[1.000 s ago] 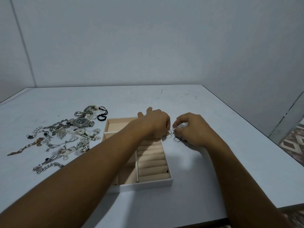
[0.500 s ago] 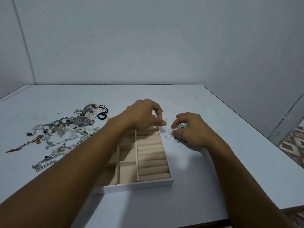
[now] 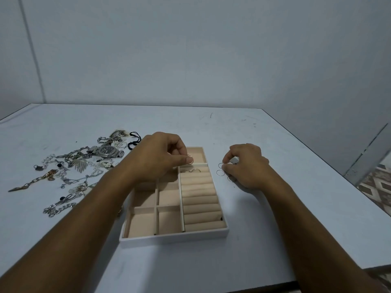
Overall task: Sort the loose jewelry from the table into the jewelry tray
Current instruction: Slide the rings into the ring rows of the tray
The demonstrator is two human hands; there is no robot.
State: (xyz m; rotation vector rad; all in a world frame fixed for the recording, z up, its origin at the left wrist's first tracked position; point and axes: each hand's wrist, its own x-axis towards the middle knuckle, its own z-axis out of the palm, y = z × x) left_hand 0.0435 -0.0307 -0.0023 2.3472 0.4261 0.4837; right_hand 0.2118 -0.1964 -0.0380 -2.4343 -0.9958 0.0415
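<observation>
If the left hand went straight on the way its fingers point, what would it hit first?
Likely the tray's right rim; if higher, the loose rings by the right hand. Height unclear.

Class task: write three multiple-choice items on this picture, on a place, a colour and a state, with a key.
1. Where is the watch relative to the tray? A inside; B left; C right.
2. What colour is the tray's lining? A black; B green; C beige.
3. What is the left hand doing? A pinching a ring; B lying flat; C holding the watch.
Key: 1 B, it lies on the table left of the tray; 2 C, the compartments show beige; 3 A, it grips the ring above the tray.
</observation>
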